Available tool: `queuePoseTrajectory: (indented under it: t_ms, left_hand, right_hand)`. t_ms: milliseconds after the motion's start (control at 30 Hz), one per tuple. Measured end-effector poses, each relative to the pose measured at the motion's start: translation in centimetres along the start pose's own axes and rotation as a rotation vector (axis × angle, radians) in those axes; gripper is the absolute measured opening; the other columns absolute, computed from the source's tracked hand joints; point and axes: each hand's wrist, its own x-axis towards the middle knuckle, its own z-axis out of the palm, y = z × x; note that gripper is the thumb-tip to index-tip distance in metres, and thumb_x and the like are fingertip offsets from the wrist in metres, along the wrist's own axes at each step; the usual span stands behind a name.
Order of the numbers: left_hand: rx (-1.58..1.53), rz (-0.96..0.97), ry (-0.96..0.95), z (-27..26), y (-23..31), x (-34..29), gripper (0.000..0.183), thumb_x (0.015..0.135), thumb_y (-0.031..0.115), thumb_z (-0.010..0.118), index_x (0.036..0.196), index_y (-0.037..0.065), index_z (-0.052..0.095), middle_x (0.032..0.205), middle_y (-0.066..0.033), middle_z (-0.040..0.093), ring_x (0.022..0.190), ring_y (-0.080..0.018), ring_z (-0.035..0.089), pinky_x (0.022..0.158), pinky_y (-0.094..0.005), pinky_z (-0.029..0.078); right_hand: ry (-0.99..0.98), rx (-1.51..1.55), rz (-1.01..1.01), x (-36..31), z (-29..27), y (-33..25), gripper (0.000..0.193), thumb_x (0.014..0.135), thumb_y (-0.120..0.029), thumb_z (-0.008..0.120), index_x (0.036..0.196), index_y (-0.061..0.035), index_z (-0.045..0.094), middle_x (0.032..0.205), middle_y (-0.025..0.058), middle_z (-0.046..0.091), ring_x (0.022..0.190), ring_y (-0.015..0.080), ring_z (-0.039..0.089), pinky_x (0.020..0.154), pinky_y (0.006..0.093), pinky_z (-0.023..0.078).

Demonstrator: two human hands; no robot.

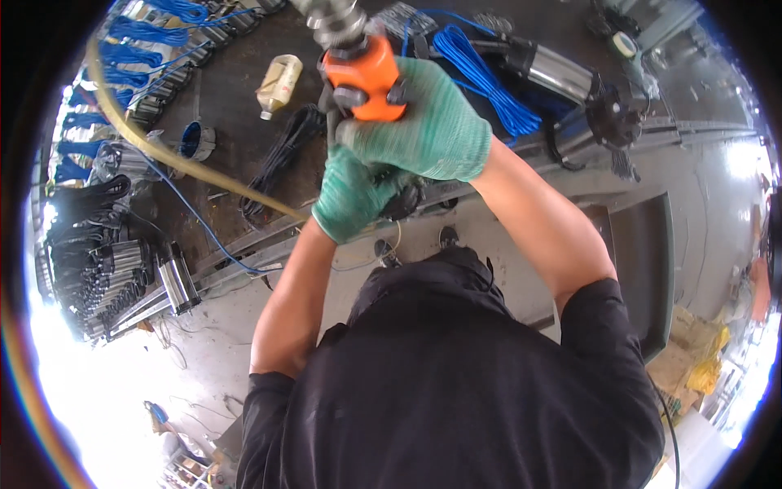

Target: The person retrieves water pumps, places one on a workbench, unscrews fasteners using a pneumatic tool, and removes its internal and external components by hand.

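An orange-bodied tool with black knobs is raised over the near part of the dark workbench. Its blurred metal end points away from me. My right hand, in a green knitted glove, is wrapped round the tool's right side and lower end. Just below and to the left, my left hand, gloved alike, is closed with its fingers curled. What it grips is hidden; a dark rounded part shows beside it. A yellowish hose runs across the bench toward my left wrist.
A bottle and a black cable bundle lie left of my hands. To the right are a blue cable coil and a steel cylindrical motor. Several cylinders with blue cables line the left. A grey tray stands right.
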Motion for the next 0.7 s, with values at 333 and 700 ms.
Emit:
queuePoseTrajectory:
  t_ms: [333,700]
  left_hand:
    - [-0.256,-0.117,0.602,-0.8,5.8,-4.1,0.051,0.099,0.026,0.072,0.136,0.001,0.046,0.107,-0.0038,0.063,0.092,-0.0106,0.057,0.083,-0.0265,0.051]
    - [-1.0,-0.368,-0.03,-8.6,2.6,-8.3,0.084,0.089,0.076,0.062,0.128,0.001,0.054,0.086,-0.0012,0.06,0.055,-0.0043,0.046,0.046,-0.0214,0.034]
  right_hand:
    - [0.224,0.605,0.212,4.0,4.4,-0.1,0.033,0.087,-0.017,0.071,0.115,-0.0007,0.064,0.099,0.0185,0.074,0.082,0.0276,0.074,0.074,0.0365,0.063]
    - [-0.187,0.737,0.288,4.7,9.7,1.0,0.058,0.085,-0.027,0.072,0.131,0.0059,0.06,0.115,0.0217,0.073,0.109,0.0324,0.071,0.099,0.043,0.056]
